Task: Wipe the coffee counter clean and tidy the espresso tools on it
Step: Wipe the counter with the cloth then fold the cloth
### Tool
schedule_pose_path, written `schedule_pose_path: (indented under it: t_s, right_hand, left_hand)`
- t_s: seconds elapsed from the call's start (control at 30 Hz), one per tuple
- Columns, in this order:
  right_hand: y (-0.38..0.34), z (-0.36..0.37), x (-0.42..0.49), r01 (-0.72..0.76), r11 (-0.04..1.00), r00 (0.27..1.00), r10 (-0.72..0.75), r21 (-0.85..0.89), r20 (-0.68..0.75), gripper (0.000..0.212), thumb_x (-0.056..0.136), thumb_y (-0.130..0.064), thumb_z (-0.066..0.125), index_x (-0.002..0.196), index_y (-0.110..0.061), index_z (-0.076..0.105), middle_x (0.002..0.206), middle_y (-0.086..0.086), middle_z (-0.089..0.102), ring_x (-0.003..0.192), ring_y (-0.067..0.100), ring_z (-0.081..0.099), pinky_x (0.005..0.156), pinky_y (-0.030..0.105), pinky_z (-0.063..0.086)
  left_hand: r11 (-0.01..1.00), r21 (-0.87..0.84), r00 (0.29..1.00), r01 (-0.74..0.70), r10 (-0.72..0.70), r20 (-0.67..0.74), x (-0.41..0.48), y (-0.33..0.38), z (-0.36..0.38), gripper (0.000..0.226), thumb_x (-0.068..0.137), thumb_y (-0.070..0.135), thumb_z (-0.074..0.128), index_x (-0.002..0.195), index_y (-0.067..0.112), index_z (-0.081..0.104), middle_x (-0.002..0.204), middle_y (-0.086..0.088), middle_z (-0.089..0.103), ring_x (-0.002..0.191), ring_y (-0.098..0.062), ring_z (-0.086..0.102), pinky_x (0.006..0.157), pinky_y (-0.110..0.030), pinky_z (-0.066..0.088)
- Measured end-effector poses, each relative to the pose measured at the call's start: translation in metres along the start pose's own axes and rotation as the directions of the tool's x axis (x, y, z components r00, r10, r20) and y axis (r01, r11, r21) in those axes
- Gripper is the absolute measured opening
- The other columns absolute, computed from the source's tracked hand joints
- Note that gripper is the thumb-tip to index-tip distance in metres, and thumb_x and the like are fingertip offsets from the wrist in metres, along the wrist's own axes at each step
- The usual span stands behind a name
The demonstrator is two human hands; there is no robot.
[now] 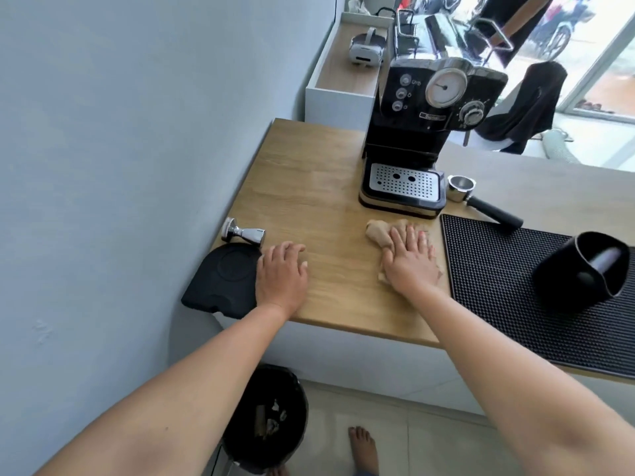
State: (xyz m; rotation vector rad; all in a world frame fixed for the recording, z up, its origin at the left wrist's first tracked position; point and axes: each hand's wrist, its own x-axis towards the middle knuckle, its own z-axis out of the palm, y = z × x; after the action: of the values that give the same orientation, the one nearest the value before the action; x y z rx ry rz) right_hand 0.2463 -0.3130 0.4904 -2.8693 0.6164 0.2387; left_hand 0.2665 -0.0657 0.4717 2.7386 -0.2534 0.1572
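My right hand [410, 261] presses flat on a beige cloth [379, 231] on the wooden counter [309, 187], just in front of the black espresso machine [419, 132]. My left hand [281, 274] rests palm down on the counter with nothing in it, its edge against a black tamping mat [223, 281] at the counter's left corner. A steel tamper [244, 232] lies on its side behind the mat. A portafilter [481, 201] lies right of the machine. A black knock box [580, 269] stands on a black rubber bar mat [498, 286].
A grey wall borders the counter on the left. A black waste bin [271, 417] stands on the floor below the counter's front edge, beside a bare foot [364, 448]. A white headset [469, 46] lies on a lower shelf behind the machine.
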Motion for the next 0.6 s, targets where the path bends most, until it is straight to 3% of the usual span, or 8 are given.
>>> schedule_pose_path:
  t_s: [0.1,0.2,0.33,0.4,0.5,0.6]
  right_hand:
    - [-0.044,0.006,0.013,0.000,1.000,1.000,0.000,0.028,0.010,0.063,0.101,-0.050,0.016,0.158,-0.031,0.000,0.166,0.001,-0.012,0.153,0.025,-0.013,0.123,0.045,-0.006]
    - [-0.072,0.016,0.000,0.210,0.978,0.977,-0.209,0.002,0.050,0.062,0.101,-0.050,0.015,0.158,-0.033,0.000,0.166,-0.002,-0.013,0.152,0.022,-0.015,0.123,0.044,-0.009]
    - [-0.042,0.017,-0.026,0.545,0.836,0.836,-0.537,-0.064,0.111,0.068,0.093,-0.056,0.005,0.158,-0.036,0.003,0.165,-0.009,-0.010,0.152,0.016,-0.013,0.123,0.039,-0.008]
    - [-0.013,0.009,-0.018,0.641,0.763,0.765,-0.629,-0.078,0.134,0.070,0.091,-0.059,0.002,0.157,-0.038,0.002,0.163,-0.014,-0.013,0.150,0.011,-0.016,0.124,0.037,-0.006]
    - [0.002,0.000,0.012,0.547,0.834,0.836,-0.539,-0.070,0.105,0.061,0.100,-0.055,0.013,0.157,-0.038,0.003,0.163,-0.013,-0.013,0.152,0.012,-0.014,0.124,0.036,-0.006]
    - [-0.034,0.005,0.036,0.409,0.910,0.912,-0.406,-0.063,0.059,0.060,0.103,-0.049,0.016,0.159,-0.031,0.003,0.166,-0.005,-0.013,0.152,0.019,-0.015,0.124,0.040,-0.008]
  left_hand:
    - [0.997,0.023,0.997,0.067,-0.068,0.044,0.011,0.008,0.010,0.045,0.101,0.033,0.039,0.144,0.023,0.043,0.154,-0.001,0.037,0.144,-0.021,0.027,0.119,-0.039,0.020]
    - [0.992,0.059,0.994,0.108,-0.109,0.022,0.014,0.012,0.017,0.046,0.101,0.030,0.037,0.147,0.022,0.042,0.156,-0.001,0.034,0.146,-0.022,0.025,0.119,-0.040,0.019]
    - [0.993,0.064,0.995,0.095,-0.096,0.013,0.012,0.013,0.016,0.045,0.100,0.023,0.039,0.144,0.023,0.045,0.154,-0.001,0.038,0.144,-0.023,0.027,0.118,-0.039,0.020]
    - [0.992,0.066,0.994,0.108,-0.107,-0.022,0.010,0.014,0.014,0.042,0.099,0.022,0.042,0.140,0.024,0.050,0.149,0.000,0.045,0.141,-0.021,0.033,0.118,-0.039,0.021]
    - [0.985,0.076,0.980,0.153,-0.141,-0.143,0.005,0.015,0.011,0.037,0.092,0.020,0.054,0.128,0.027,0.061,0.132,0.004,0.059,0.128,-0.018,0.047,0.115,-0.039,0.026]
    - [0.961,0.016,0.929,0.275,-0.261,-0.262,0.003,0.016,0.008,0.030,0.087,0.015,0.059,0.112,0.029,0.065,0.118,0.006,0.061,0.118,-0.019,0.050,0.110,-0.039,0.032]
